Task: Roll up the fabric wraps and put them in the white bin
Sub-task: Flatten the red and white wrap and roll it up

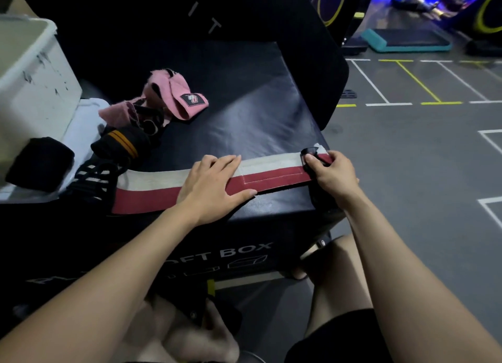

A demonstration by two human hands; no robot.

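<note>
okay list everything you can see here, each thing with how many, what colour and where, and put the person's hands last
red and white wrap: one, laid flat along the box's near edge
pink wraps: a tangled heap, count unclear, pink, box's far left
black wrap with orange stripes: one, in front of the pink heap
black and white wrap: one, left of the flat wrap
black roll: one, beside the bin
white bin: one, far left
soft box: one, black, under everything
step platform: one, teal and black, floor, far right
left hand: flat, pressing the flat wrap
right hand: grip on the wrap's black end
</note>
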